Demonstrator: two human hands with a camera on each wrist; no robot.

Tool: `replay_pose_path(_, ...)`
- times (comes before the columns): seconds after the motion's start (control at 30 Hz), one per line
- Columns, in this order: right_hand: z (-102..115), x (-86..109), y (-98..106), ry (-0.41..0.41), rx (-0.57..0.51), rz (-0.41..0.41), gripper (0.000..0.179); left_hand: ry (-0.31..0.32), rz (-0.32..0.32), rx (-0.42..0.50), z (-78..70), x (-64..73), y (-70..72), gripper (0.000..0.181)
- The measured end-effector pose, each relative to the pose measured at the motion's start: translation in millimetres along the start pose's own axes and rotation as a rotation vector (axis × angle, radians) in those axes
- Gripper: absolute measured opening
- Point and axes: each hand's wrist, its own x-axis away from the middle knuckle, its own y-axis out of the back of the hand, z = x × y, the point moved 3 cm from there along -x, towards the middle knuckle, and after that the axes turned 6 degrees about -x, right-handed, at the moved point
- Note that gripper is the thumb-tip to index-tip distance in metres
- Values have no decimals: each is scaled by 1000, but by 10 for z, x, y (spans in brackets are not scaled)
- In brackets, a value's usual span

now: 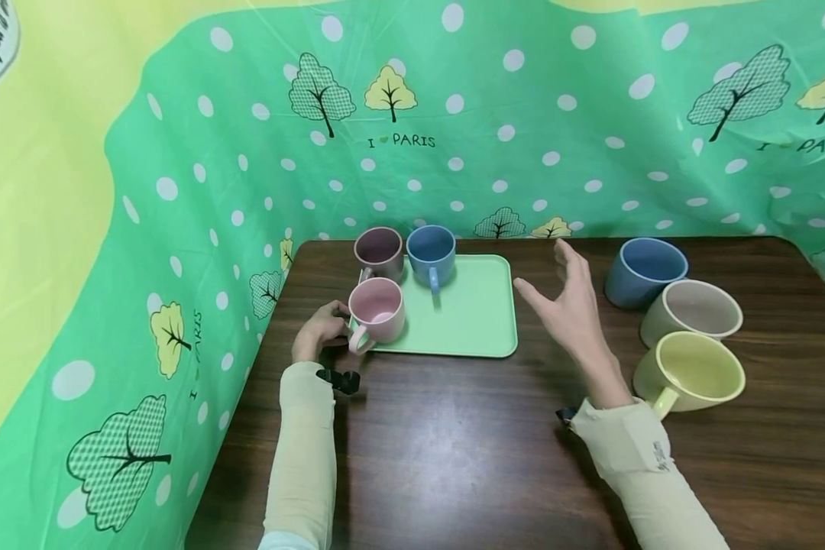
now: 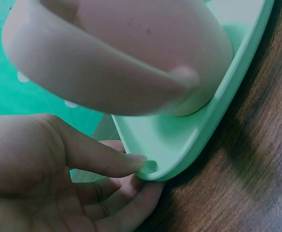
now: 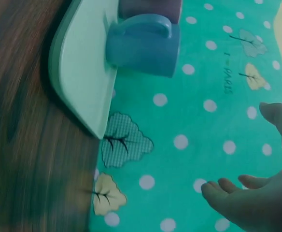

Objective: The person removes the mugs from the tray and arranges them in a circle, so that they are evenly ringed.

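Note:
My left hand (image 1: pixel 321 328) pinches the near left corner of the light green tray (image 1: pixel 467 325), thumb on the rim and fingers underneath in the left wrist view. A pink mug (image 1: pixel 389 327) stands on the tray beside that hand, its handle toward me. Behind it are a purple mug (image 1: pixel 385 269) and a blue mug (image 1: pixel 426 266) at the tray's far left. Past the tray's right edge, my right hand (image 1: pixel 574 309) is raised with thumb and fingers spread, holding nothing; the right wrist view shows the same open hand (image 3: pixel 257 198).
At the right of the dark wooden table (image 1: pixel 447 458) stand another blue mug (image 1: pixel 626 286), a greyish-beige mug (image 1: pixel 660 325) and a yellow mug (image 1: pixel 687 391), close together. A green dotted cloth (image 1: pixel 412 168) hangs behind the table and along its left side.

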Motion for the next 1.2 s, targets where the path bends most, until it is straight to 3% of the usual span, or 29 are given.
replay_pose_path(0.4,-54,-370,-554,21,-47,146,91,-2,-9,44,27,-2,-2,38)
replay_pose_path(0.63,-87,-554,-825,58,-20,243,93,-5,-17,3,23,2,8,38)
replay_pose_path(0.9,-16,-765,-1049,79,72,322,100,1,-17,13,-4,-15,30,40)
replay_pose_path(1.2,-62,-843,-1218,20,124,417,106,-8,-28,7,-6,18,-11,41)
